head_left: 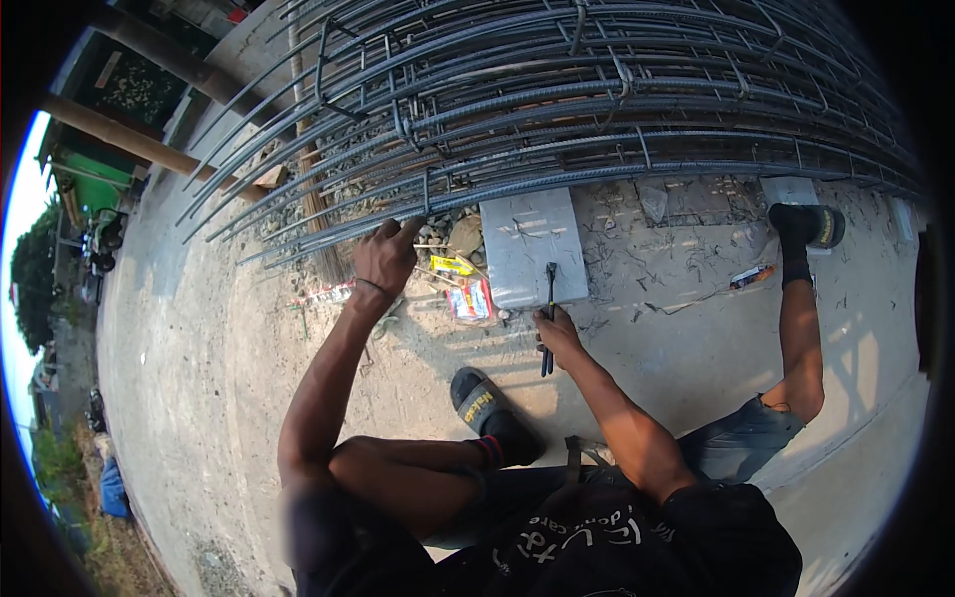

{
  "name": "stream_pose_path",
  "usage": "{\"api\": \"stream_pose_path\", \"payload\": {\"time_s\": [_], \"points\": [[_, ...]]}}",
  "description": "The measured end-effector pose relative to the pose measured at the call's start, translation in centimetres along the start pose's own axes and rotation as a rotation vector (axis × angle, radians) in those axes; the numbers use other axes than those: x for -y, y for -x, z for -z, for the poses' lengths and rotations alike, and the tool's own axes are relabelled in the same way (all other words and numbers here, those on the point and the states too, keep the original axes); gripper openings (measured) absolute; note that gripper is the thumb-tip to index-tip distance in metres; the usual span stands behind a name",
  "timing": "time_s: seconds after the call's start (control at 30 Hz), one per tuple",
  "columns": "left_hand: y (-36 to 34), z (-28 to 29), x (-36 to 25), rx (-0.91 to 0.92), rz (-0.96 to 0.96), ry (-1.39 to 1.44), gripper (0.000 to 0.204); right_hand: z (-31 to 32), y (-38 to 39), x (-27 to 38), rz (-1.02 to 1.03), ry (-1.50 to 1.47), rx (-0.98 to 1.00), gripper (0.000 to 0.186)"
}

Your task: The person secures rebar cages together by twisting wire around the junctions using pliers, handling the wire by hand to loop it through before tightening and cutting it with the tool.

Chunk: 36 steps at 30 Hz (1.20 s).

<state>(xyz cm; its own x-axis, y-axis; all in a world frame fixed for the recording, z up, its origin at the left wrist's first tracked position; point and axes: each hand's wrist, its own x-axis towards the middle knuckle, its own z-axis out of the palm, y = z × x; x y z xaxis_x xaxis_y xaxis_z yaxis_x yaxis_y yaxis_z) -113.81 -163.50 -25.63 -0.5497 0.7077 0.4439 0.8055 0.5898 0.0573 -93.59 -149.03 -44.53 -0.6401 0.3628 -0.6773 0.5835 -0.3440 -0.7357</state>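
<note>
A large stack of steel rebar cages point(497, 90) stretches across the far side. My left hand point(386, 261) is raised to its near lower bar, at the foot of a stirrup point(426, 189). Its fingers are curled together with the index fingertip at the steel; whatever they pinch is too small to make out. In my right hand point(560, 338) is a pair of pincers point(551, 289) with dark handles, its head pointing away from me. The pincers are over the near edge of a pale grey slab point(527, 229), apart from the rebar.
A yellow wrapper point(452, 266) and a red and white packet point(470, 299) lie left of the slab. Wire scraps point(637, 284) and another wrapper point(751, 277) litter the concrete. My sandalled feet point(492, 408) are on both sides. Wooden poles point(149, 144) stand far left; motorbikes point(99, 244) are parked beyond.
</note>
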Motion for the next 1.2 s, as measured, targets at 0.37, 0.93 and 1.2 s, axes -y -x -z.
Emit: {"api": "stream_pose_path", "payload": {"time_s": [0.37, 0.93, 1.2], "points": [[4.4, -4.2, -5.3, -0.055, 0.464, 0.534, 0.043, -2.4, 6.1, 11.9, 0.606, 0.437, 0.191, 0.032], [5.2, -4.1, -2.1, -0.057, 0.13, 0.266, 0.062, -3.5, 4.7, 12.4, 0.666, 0.385, 0.331, 0.032], [5.1, -3.0, 0.6, 0.101, 0.012, 0.044, 0.071, -4.1, 4.5, 12.6, 0.644, 0.484, 0.326, 0.031]]}}
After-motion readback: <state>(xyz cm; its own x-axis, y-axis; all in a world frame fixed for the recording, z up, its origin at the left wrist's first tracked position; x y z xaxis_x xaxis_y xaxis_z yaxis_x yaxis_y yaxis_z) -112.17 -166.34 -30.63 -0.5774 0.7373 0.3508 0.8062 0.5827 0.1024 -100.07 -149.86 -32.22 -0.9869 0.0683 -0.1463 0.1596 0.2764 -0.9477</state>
